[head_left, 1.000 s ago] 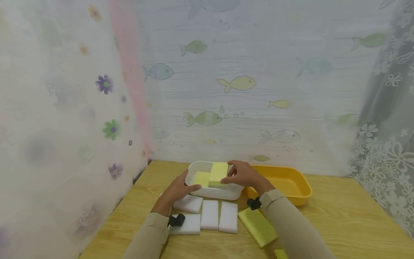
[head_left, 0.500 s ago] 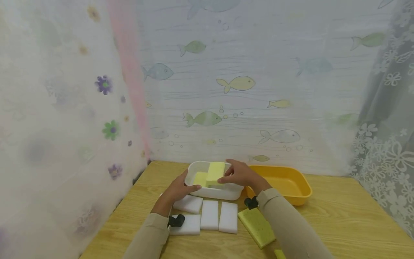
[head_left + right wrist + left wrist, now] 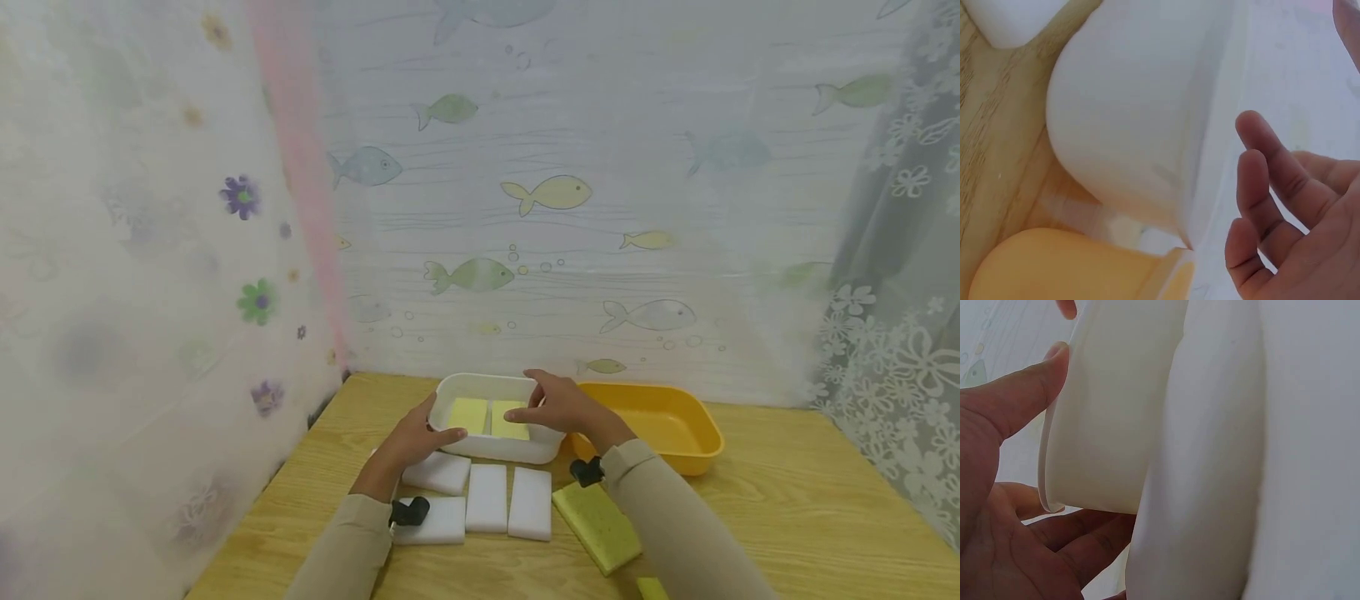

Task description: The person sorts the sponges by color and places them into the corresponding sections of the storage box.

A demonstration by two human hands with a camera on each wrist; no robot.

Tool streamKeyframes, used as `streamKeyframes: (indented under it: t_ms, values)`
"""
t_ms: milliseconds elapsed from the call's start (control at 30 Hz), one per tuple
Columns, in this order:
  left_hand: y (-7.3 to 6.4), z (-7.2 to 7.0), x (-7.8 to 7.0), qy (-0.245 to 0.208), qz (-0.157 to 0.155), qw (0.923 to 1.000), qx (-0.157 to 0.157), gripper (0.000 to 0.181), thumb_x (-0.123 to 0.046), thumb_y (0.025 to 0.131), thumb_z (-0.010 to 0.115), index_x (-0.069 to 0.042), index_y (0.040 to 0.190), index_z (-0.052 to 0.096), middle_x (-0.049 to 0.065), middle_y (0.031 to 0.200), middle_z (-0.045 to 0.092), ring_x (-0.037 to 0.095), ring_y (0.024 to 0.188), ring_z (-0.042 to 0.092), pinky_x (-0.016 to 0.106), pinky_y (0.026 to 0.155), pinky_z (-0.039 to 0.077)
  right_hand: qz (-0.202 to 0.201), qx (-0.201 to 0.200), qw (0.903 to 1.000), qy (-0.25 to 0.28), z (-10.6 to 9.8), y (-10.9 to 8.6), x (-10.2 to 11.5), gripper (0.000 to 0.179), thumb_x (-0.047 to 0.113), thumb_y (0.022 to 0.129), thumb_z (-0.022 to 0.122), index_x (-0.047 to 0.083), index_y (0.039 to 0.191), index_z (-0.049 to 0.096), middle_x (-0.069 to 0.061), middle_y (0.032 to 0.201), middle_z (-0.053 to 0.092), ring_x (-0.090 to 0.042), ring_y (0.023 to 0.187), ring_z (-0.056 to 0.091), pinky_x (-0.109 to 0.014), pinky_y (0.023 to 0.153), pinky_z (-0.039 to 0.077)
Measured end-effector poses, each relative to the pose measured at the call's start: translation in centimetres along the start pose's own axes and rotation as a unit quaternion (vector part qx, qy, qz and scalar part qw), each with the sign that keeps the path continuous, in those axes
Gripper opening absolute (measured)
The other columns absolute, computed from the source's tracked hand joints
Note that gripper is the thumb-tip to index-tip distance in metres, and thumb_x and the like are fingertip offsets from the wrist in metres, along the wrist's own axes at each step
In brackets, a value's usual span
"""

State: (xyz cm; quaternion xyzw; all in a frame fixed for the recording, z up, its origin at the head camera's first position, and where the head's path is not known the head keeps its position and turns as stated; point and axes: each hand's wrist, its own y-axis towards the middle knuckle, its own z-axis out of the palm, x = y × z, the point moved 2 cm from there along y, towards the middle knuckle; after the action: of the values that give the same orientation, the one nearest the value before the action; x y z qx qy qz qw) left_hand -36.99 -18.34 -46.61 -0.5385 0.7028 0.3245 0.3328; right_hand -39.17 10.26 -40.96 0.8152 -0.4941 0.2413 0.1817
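Sponges [image 3: 508, 430], head view: A moment ago the right yellow one was tipped up in the right hand [image 3: 562, 406]. Now it lies flat inside the white tub [image 3: 495, 451]. The left yellow sponge [image 3: 468, 415] is just beside it, with a thin gap between. So now two lie side by side, and I think this one is put down.
Right hand, head view: It has let go. The fingers are a bit bent, with room between them and the thumb, and they hold nothing. The thumb is over the sponge, but I cannot tell if it touches.
Left hand [image 3: 412, 435], head view: It is in the same spot, holding the left end of the white tub. I think that keeps the tub steady.
Worktop [image 3: 787, 500], head view: White foam blocks [image 3: 487, 497] lie in front of the white tub. An orange tub [image 3: 678, 460] is at its right end. A big yellow pad [image 3: 598, 525] lies near the right sleeve [image 3: 678, 508].
White tub, left wrist view: The left thumb is on the rim, and fingers go round the corner. The sponges do not show here.
Fingers [image 3: 1252, 181], right wrist view: They are loosely bent, with nothing in them.
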Motion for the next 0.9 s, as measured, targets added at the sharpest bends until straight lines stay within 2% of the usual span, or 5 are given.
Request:
streamKeyframes:
  t_ms: [167,433,700,900]
  values:
    - [0.0,0.2,0.1,0.001,0.004,1.0000,0.001,0.094,-0.040,0.090,0.082,-0.017,0.164,0.028,0.012,0.134,0.064,0.024,0.111,0.063,0.053,0.095,0.052,-0.030,-0.016,0.9994,0.009,-0.5,-1.2,0.4,0.094,0.062,0.087,0.076,0.017,0.160,0.039,0.003,0.108,0.067,-0.019,0.103,0.063,-0.040,0.088,0.056]
    - [0.0,0.1,0.2,0.008,-0.002,1.0000,-0.003,0.098,-0.044,0.090,0.081,-0.016,0.165,0.025,0.014,0.139,0.062,0.027,0.117,0.062,0.055,0.097,0.051,-0.058,-0.029,0.9977,0.022,-1.1,-3.7,0.9,0.092,0.062,0.087,0.075,0.019,0.160,0.039,-0.008,0.129,0.066,-0.030,0.120,0.062,-0.049,0.100,0.052]
    - [-0.3,0.2,0.3,0.009,-0.005,0.9999,-0.005,0.099,-0.044,0.090,0.081,-0.016,0.166,0.024,0.016,0.144,0.059,0.030,0.123,0.060,0.057,0.099,0.050,-0.080,-0.072,0.9937,0.032,-1.6,-7.1,0.7,0.086,0.059,0.086,0.078,0.021,0.156,0.045,0.000,0.126,0.066,-0.027,0.118,0.062,-0.055,0.101,0.051]
    - [-0.2,0.1,-0.1,0.008,0.004,0.9999,-0.006,0.096,-0.042,0.091,0.080,-0.016,0.165,0.025,0.015,0.140,0.061,0.028,0.119,0.061,0.056,0.097,0.051,-0.098,-0.132,0.9860,0.030,-2.1,-9.8,0.4,0.081,0.060,0.083,0.081,0.023,0.150,0.052,0.008,0.120,0.067,-0.023,0.113,0.065,-0.052,0.097,0.054]
